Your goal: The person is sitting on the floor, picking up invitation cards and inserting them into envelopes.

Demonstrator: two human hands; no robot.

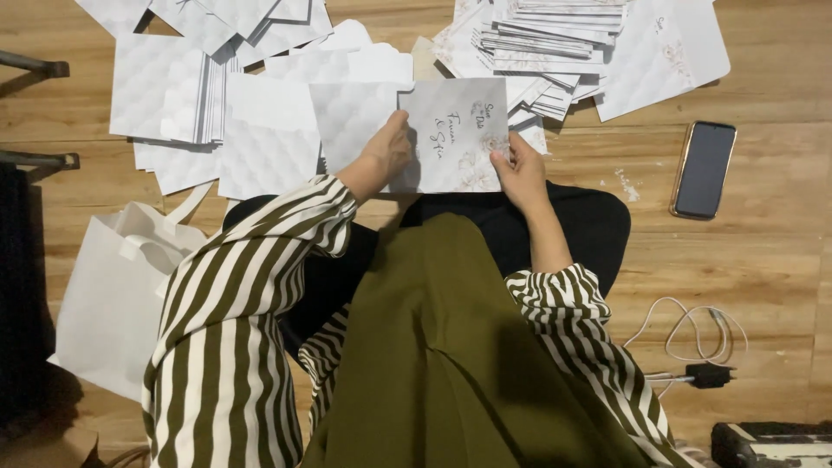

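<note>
I hold a pale grey card (455, 130) with dark script and floral print over my lap, above the wooden floor. My left hand (387, 152) grips its left edge, thumb on the front. Its lower right edge is pinched by my right hand (520, 172). Both arms wear olive-and-white striped sleeves. Just behind the card lie overlapping white quilted-pattern sheets (260, 130), and a stack of printed cards (555, 39) sits at the top right.
A dark phone (704, 169) lies face up on the floor at right. A white charger cable with black plug (698, 347) is coiled at lower right. A white tote bag (117, 295) rests at left. Dark furniture legs (35, 160) stand at far left.
</note>
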